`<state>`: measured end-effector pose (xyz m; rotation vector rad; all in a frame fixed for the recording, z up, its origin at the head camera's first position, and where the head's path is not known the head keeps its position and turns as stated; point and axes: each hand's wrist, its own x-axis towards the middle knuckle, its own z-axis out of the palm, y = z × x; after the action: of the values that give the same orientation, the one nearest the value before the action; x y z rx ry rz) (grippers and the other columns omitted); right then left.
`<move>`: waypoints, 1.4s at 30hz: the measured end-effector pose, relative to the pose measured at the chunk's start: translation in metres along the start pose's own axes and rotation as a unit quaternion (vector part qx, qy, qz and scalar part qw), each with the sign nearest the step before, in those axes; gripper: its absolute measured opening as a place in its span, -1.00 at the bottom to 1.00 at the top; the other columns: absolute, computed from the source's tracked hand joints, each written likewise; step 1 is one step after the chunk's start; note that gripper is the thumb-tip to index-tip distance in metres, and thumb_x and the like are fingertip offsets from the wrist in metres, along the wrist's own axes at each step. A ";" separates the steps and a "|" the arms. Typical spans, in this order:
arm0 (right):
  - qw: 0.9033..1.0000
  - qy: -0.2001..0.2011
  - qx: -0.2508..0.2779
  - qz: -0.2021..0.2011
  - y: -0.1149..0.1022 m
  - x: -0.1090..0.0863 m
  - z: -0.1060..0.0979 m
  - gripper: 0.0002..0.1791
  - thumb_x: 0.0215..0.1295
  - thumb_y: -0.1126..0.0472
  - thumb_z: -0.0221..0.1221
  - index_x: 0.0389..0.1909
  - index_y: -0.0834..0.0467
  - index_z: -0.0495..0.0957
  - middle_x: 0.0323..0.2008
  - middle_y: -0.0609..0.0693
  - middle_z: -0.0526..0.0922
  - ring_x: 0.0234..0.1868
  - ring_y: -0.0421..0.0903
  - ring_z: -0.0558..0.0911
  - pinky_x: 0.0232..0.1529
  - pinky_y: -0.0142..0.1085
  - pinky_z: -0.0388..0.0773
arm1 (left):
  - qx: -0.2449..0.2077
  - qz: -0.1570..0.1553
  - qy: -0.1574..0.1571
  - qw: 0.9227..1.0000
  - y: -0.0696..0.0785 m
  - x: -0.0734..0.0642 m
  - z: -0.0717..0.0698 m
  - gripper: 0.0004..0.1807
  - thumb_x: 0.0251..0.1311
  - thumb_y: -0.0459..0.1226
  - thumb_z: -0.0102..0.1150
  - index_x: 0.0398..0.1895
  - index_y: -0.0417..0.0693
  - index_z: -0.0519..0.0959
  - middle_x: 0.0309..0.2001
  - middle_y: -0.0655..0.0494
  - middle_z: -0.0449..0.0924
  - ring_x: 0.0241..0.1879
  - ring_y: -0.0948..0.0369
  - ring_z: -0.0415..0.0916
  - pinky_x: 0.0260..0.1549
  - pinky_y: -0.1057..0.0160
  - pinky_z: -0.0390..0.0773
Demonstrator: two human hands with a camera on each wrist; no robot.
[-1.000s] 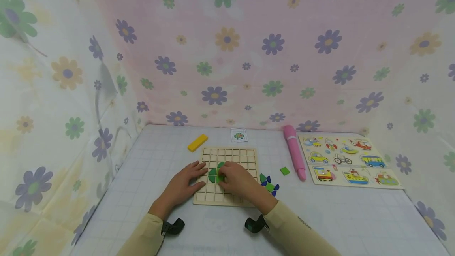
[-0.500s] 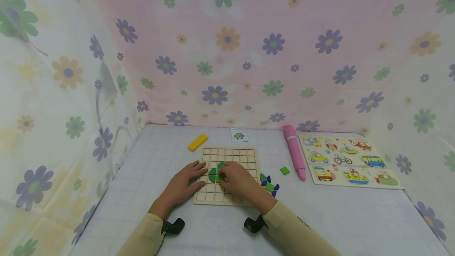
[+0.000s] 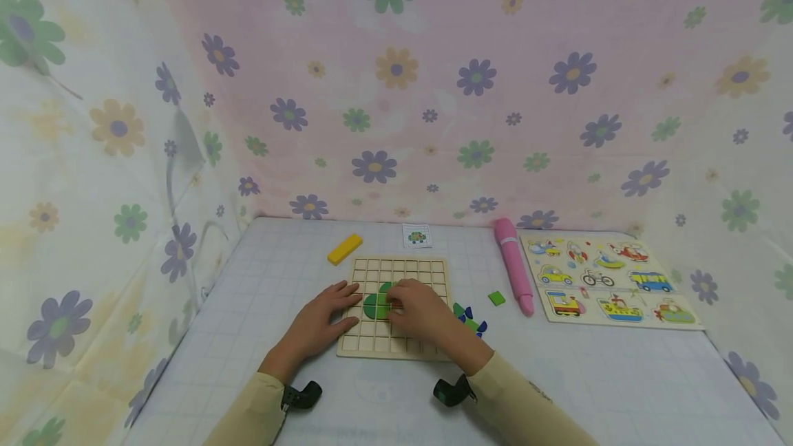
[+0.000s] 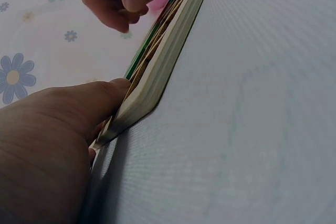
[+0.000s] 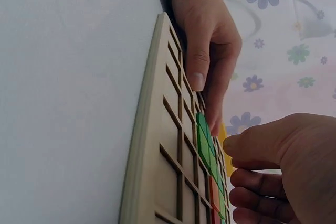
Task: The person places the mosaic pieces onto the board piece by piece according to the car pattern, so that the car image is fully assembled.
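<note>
A light wooden grid board [image 3: 365, 343] lies on the table with several green pieces [image 3: 374, 307] set in its cells. My left hand [image 3: 322, 312] rests at the board's left edge, fingers spread, the thumb [image 4: 113, 90] touching the rim. Just above the board is my right hand [image 3: 424, 315], fingers loosely bent beside the green pieces. In the right wrist view nothing shows between its fingers, and red pieces [image 5: 214, 198] sit beyond the green ones. From the head, the right hand hides those red pieces. Several blue and green pieces [image 3: 472, 323] lie just right of the board.
Behind the board are a yellow block [image 3: 345, 248] and a small card [image 3: 417, 235] with a turtle-like picture. A lone green square [image 3: 496, 298] lies to the right. Farther right are a pink tube-shaped thing [image 3: 514, 263] and a vehicle puzzle board [image 3: 591, 305].
My right hand has shifted slightly right, off the green pieces, so more of them shows. The left hand and the board have stayed in place.
</note>
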<state>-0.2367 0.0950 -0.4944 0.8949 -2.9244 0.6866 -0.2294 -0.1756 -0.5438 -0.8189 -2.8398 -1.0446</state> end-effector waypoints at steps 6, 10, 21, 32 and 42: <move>0.999 0.013 0.026 0.015 0.008 -0.012 -0.014 -0.76 0.40 0.18 0.48 0.02 0.12 0.78 -0.11 -0.06 0.71 -0.13 -0.11 0.63 -0.04 -0.12 0.68 | 0.004 0.001 0.001 1.000 0.003 0.000 -0.001 -0.42 0.51 -0.06 0.35 0.50 -0.03 0.59 0.60 0.10 0.38 0.64 -0.12 0.13 0.51 -0.34 0.22; 0.999 0.029 0.038 0.024 0.015 -0.020 -0.023 -0.72 0.39 0.21 0.49 0.07 0.13 0.78 -0.06 -0.03 0.73 -0.08 -0.08 0.66 0.01 -0.11 0.70 | 0.005 -0.010 -0.009 1.000 0.002 0.000 -0.001 -0.42 0.52 -0.07 0.35 0.52 -0.01 0.57 0.61 0.15 0.35 0.66 -0.06 0.10 0.54 -0.30 0.19; 0.997 0.051 0.051 0.032 0.038 -0.040 -0.054 -0.68 0.36 0.30 0.48 0.10 0.23 0.75 -0.01 0.09 0.73 -0.03 0.08 0.68 -0.05 -0.04 0.69 | -0.004 -0.009 -0.010 1.000 0.001 0.000 -0.001 -0.41 0.51 -0.06 0.35 0.52 -0.02 0.57 0.62 0.14 0.33 0.67 -0.09 0.08 0.55 -0.30 0.16; 0.995 0.081 0.025 0.044 0.069 -0.061 -0.075 -0.67 0.34 0.31 0.49 0.10 0.22 0.76 -0.04 0.05 0.73 -0.11 -0.04 0.65 -0.09 -0.14 0.72 | -0.003 -0.011 -0.010 1.000 0.002 0.000 -0.001 -0.41 0.52 -0.05 0.34 0.53 -0.01 0.56 0.63 0.15 0.32 0.67 -0.09 0.07 0.55 -0.31 0.15; 0.992 0.081 0.042 0.084 0.097 -0.083 -0.087 -0.67 0.38 0.31 0.46 0.13 0.21 0.75 0.02 0.11 0.74 -0.05 0.08 0.68 -0.04 -0.05 0.73 | 0.000 -0.022 -0.013 1.000 0.003 -0.001 -0.001 -0.41 0.53 -0.05 0.33 0.54 0.01 0.56 0.63 0.18 0.32 0.67 -0.07 0.07 0.55 -0.30 0.15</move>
<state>-0.2293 0.2473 -0.4662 0.5712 -2.8653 0.8521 -0.2277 -0.1745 -0.5413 -0.7805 -2.8917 -1.0460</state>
